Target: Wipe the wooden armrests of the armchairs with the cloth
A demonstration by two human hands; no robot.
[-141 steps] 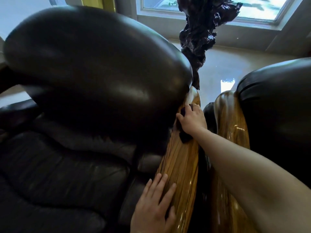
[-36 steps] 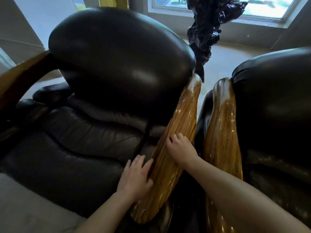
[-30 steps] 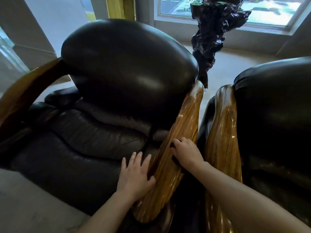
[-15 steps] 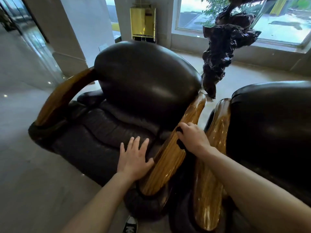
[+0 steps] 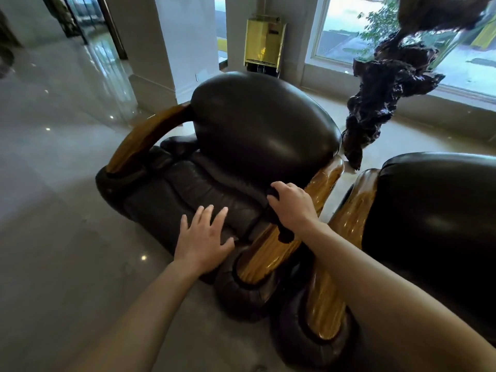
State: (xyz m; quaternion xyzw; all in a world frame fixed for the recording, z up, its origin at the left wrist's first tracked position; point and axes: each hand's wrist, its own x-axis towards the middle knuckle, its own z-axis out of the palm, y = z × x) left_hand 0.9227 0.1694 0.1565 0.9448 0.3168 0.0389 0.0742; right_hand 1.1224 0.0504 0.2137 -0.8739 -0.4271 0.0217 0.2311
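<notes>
Dark cloth [image 5: 281,232] bunched under right hand [image 5: 292,208] fingers on armrest [image 5: 271,251] | left hand [image 5: 202,240] fingers splayed, empty, over seat edge | bare floor [image 5: 67,210] leftward | view now wider than before

Two dark leather armchairs are in view: one armchair [image 5: 241,157] near centre, a second armchair [image 5: 434,218] at 3 o'clock. Three wooden armrests show: a left armrest [image 5: 139,138] at 9 o'clock of the first chair, a right armrest [image 5: 279,248], and the second chair's armrest [image 5: 346,226] just beside it. One dark cloth [image 5: 281,232]. Two hands: left hand [image 5: 201,240], right hand [image 5: 292,205].
</notes>
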